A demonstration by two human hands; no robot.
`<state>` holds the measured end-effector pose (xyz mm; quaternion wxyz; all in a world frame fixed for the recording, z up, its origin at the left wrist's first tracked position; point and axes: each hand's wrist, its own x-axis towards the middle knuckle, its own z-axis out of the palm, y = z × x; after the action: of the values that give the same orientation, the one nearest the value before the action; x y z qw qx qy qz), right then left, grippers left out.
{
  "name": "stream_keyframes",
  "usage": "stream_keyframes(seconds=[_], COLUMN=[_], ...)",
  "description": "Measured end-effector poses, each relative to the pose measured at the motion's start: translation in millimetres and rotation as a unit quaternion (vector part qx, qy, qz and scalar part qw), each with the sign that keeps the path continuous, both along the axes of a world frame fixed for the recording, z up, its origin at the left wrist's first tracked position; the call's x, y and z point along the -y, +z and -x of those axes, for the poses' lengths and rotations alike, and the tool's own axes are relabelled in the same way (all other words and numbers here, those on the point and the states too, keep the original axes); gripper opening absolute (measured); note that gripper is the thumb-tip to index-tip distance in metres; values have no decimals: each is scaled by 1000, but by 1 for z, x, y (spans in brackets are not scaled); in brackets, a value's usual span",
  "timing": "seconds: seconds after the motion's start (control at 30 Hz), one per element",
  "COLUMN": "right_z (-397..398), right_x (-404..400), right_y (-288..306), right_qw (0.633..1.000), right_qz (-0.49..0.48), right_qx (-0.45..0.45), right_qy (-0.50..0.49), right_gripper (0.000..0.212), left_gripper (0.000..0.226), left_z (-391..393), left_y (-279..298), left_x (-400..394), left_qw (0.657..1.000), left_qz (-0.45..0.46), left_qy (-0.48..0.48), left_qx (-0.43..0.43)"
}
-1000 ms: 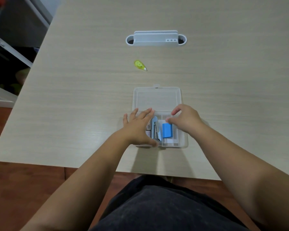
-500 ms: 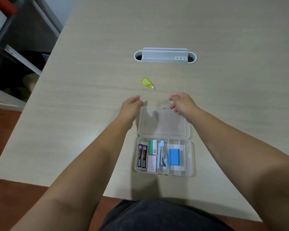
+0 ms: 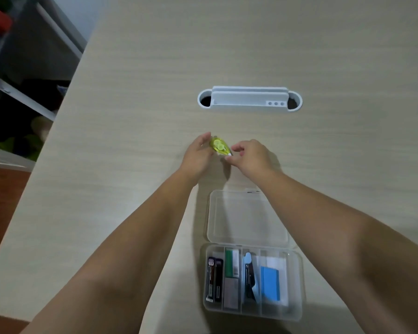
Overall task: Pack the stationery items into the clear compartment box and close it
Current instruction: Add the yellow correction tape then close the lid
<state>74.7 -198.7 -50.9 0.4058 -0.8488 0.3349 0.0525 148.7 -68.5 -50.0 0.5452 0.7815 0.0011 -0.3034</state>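
A yellow correction tape (image 3: pixel 218 147) lies on the table beyond the box, between my two hands. My left hand (image 3: pixel 198 158) curls round its left side, thumb over its far end. My right hand (image 3: pixel 252 158) has its bent fingertips at the tape's white tip; whether they grip it is unclear. The clear compartment box (image 3: pixel 298 285) sits near the front edge, its lid (image 3: pixel 246 219) lying open and flat behind it. Inside are black lead cases (image 3: pixel 214 280), a green-and-white item (image 3: pixel 232 262), a grey block (image 3: pixel 231 295), a small stapler (image 3: pixel 249 278) and a blue pad (image 3: pixel 269 283).
A white cable tray (image 3: pixel 249 99) is set into the light wooden table (image 3: pixel 121 145) further back. The table's left edge runs diagonally, with dark shelving (image 3: pixel 22 75) and floor past it. My dark-clothed lap shows at the bottom edge.
Both hands left the box, passed over the open lid and reached forward to the yellow correction tape, closing in on it from both sides. The view shifted forward with them.
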Motion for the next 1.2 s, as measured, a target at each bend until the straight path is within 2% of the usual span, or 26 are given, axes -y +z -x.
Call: stream_keyframes(seconds=[0.1, 0.23, 0.3, 0.33, 0.4, 0.47, 0.53, 0.57, 0.63, 0.73, 0.83, 0.97, 1.07, 1.2], right_z=[-6, -3, 3, 10, 23, 35, 53, 63, 86, 124, 167, 210, 238, 263], right_x=[-1, 1, 2, 2, 1, -1, -3, -3, -2, 8, 14, 10, 7, 7], right_y=[-10, -18, -16, -12, -4, 3, 11, 13, 17, 19, 21, 19, 17, 16], right_qw=[999, 998, 991, 980, 939, 890, 861, 857, 863, 876, 893, 903, 907, 942], right_qz=[41, 9, -66, -133, -278, -383, -422, -422, -406, -387, -363, -351, -369, -326], right_qx=[7, 57, 99, 119, 156, 194, 226, 233, 233, 210, 182, 156, 121, 41], right_qy=[16, -20, -64, -88, -126, -157, -175, -180, -190, -198, -196, -192, -163, -62], right_gripper=[31, 18, 16, 17, 21, 20, 17, 18, 23, 33, 35, 23, 15, 20], left_gripper=[48, 45, 44, 42, 37, 35, 33, 31, 28, 29, 32, 41, 46, 52], left_z=[-3, 8, 14, 19, 31, 47, 68, 78, 99, 117, 128, 142, 153, 163], left_y=[-2, -4, -1, 1, 7, 14, 22, 24, 24, 15, 2, -9, -13, -9], left_x=[6, 6, 4, 2, 0, -3, -6, -7, -13, -32, -55, -78, -85, -83], left_qw=[999, 999, 999, 999, 998, 997, 996, 995, 994, 997, 998, 991, 993, 993], left_qz=[6, 16, 22, 24, 37, 57, 81, 92, 101, 59, -15, -32, -22, -7], left_qy=[-30, -37, -23, -15, 5, 22, 22, 16, -4, -16, 48, 125, 114, 109], left_qx=[17, 27, 35, 41, 47, 41, 34, 31, 30, 57, 49, -16, -31, -45])
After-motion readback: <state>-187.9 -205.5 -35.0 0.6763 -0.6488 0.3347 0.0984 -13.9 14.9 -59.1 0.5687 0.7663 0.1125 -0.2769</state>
